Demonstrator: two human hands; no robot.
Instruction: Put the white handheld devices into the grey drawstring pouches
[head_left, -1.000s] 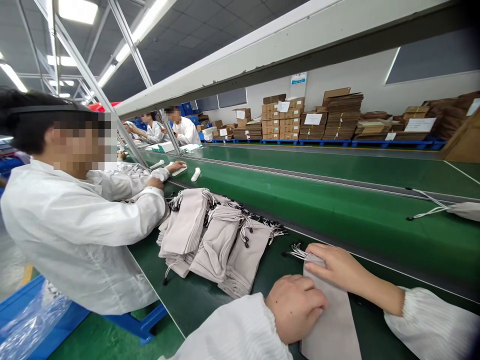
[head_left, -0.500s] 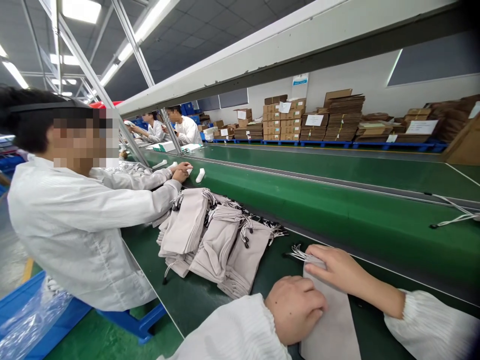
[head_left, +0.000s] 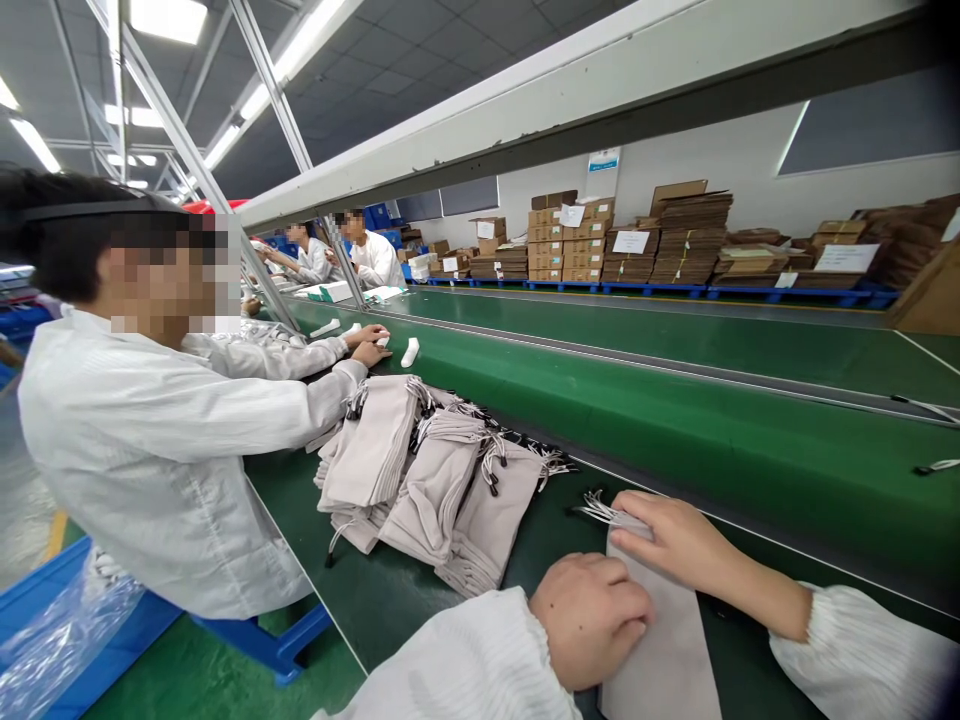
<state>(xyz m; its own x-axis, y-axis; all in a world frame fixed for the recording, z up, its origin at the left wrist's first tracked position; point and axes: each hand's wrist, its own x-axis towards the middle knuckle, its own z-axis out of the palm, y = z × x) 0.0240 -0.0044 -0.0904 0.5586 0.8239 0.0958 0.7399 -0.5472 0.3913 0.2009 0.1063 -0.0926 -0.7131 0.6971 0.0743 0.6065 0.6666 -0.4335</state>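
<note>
Head view: from where I stand, both hands are on one grey bag (head_left: 671,665), which lies flat on the green table (head_left: 375,600) at the near right, its lower end running out of sight. What counts is how it sits under them: the right hand (head_left: 664,535) is the nearer to the corded end, thumb and fingers closed around the top, with the white cords (head_left: 600,508) poking out past them. The left hand (head_left: 589,620) rests lower, across the bag's left edge, fingers curled in; whether they pinch the cloth, I can't tell.

The bag's long axis runs away from the wearer, leaning a little left, and its corded end points toward the belt (head_left: 637,400). Left of it, well apart, sits a pile (head_left: 435,480) of similar bags, beside a co-worker (head_left: 165,420) in white.
</note>
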